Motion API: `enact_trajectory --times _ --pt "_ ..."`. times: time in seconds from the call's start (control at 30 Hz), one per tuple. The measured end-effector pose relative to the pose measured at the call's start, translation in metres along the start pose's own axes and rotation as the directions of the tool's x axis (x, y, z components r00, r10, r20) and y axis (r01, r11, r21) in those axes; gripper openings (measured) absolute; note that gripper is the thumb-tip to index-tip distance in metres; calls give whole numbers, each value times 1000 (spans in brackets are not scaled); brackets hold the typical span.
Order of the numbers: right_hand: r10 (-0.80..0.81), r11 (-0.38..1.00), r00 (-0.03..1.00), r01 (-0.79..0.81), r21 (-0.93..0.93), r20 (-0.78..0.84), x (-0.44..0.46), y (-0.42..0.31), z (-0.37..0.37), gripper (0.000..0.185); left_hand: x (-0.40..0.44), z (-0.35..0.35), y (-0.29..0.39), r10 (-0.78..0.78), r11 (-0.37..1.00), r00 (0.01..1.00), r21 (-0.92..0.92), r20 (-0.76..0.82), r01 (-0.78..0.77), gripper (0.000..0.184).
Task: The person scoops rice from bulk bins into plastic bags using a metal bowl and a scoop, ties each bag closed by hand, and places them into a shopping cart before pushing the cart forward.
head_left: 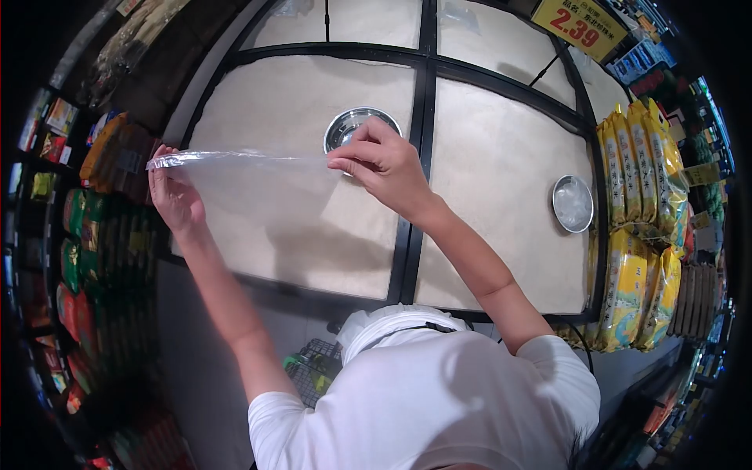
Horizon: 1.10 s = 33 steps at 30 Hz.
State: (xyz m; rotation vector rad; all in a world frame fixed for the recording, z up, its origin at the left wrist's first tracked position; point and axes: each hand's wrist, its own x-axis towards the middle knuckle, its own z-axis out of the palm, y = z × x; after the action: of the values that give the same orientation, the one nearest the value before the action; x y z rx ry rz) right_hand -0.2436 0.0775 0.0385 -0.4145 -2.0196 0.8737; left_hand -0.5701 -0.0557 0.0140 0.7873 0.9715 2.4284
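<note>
A clear plastic bag is stretched out between my two hands above the rice bin. My left hand grips its rolled upper edge at the left, with the fingers pointing up. At the other end, my right hand pinches the bag between thumb and fingers. Just behind my right hand, a shiny metal bowl rests on the white rice and is partly covered by the hand. A second metal bowl lies tilted on the rice in the right bin, away from both hands.
Black frames divide the rice bins. Yellow rice packs are stacked at the right, and dark green packs at the left. A yellow price sign reads 2.39. A wire basket with green items stands on the floor.
</note>
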Motion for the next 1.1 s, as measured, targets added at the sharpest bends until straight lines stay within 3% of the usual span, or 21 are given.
enact_trajectory --times 0.2,0.3,0.4,0.47,0.53,0.63,0.73,0.87,0.93,1.0,1.03,1.1 --pt "-23 1000 994 23 -4 -104 -3 -3 -4 14 0 1 2 8 1000 1000 -23 -5 -9 28" --pt "-82 995 997 82 -53 0 -4 -3 0 15 -3 2 3 8 1000 999 1 37 -8 28" --pt "-101 993 989 92 -80 -110 -1 1 -4 16 1 -3 -1 40 999 998 19 47 -41 27" --pt "-84 994 992 77 -76 -93 -4 4 -3 15 1 -4 2 14 1000 994 -15 111 -12 27" --pt "-67 997 986 58 -59 -155 -5 8 -2 10 2 -2 2 34 999 997 23 71 -36 27" --pt "-69 992 997 66 -105 -23 -9 6 -1 10 -3 -2 -6 49 998 998 46 41 -51 28" --pt "-11 999 977 3 -37 -213 -3 11 0 10 -11 14 -4 46 998 997 30 64 -48 27" --pt "-81 997 991 82 6 -111 -7 11 10 14 -23 15 -14 -22 988 992 154 127 2 32" --pt "132 979 990 -122 166 -56 -7 11 16 15 -38 25 -25 -56 970 976 244 211 3 38" --pt "370 853 928 -353 385 32 -10 6 28 14 -64 54 -31 -53 933 959 355 280 -52 42" --pt "383 830 916 -399 391 121 -12 7 32 17 -81 78 -35 -53 910 947 406 317 -85 44" --pt "305 845 943 -334 418 136 -16 12 44 19 -108 119 -42 -58 855 918 495 393 -158 50"
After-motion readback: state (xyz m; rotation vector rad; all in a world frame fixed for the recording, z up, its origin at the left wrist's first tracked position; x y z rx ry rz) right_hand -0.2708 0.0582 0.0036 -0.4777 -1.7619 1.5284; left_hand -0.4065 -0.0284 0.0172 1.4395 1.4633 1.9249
